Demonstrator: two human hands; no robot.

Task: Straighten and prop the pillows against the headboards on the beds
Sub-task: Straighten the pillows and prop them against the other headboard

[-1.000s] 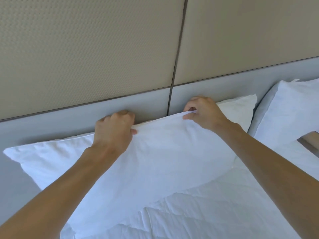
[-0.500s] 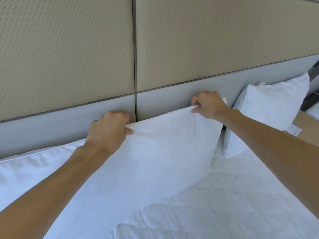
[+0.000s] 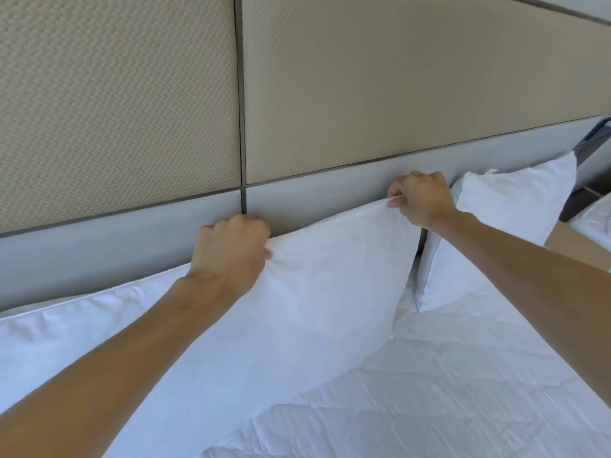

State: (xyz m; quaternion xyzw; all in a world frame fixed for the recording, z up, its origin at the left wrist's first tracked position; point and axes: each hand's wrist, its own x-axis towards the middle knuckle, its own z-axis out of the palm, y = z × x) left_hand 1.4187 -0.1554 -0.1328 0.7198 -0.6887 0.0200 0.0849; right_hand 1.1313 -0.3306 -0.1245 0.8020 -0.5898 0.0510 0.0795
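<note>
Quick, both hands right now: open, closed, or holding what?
Left hand: closed, gripping the near pillow at its top edge.
Right hand: closed, pinching the same pillow's top right corner.

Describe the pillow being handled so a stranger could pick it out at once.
Find the grey headboard below the beige panels. Two white pillows lean against it: this pillow is the left one, beside the right pillow. Only it has both hands gripping its top edge, left hand and right hand.
</note>
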